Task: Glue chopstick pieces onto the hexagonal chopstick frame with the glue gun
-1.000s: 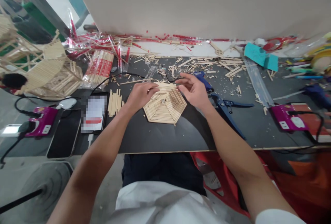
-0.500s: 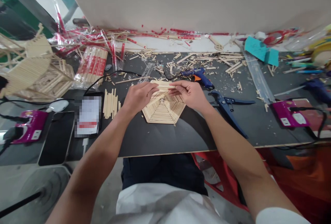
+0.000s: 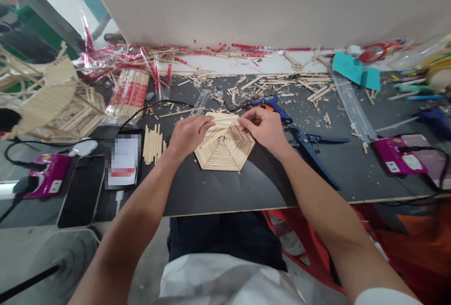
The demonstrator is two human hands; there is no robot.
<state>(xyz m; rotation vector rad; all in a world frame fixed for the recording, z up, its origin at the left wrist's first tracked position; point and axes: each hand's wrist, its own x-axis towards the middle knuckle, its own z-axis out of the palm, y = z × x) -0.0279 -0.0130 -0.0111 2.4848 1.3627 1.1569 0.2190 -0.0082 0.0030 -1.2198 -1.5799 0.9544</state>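
A: Where did the hexagonal stick panel (image 3: 225, 152) lie?
B: Lay flat on the black tabletop (image 3: 229, 192), between both hands. Stayed where it was a second earlier.
A: And the left hand (image 3: 190, 133)?
B: Rested on the panel's far-left edge, fingers curled, tips closed on the left end of a loose stick (image 3: 223, 118). Looked much the same as before.
A: And the right hand (image 3: 265, 126)?
B: Pinched the stick's right end at the far-right corner. Had been open a second earlier, with fingers spread above that corner.
A: And nearby?
B: Showed the blue glue gun (image 3: 273, 104) just behind the right hand, partly hidden earlier. Also showed the blue cutter (image 3: 310, 147) to the right and the cut sticks (image 3: 154, 138) to the left.
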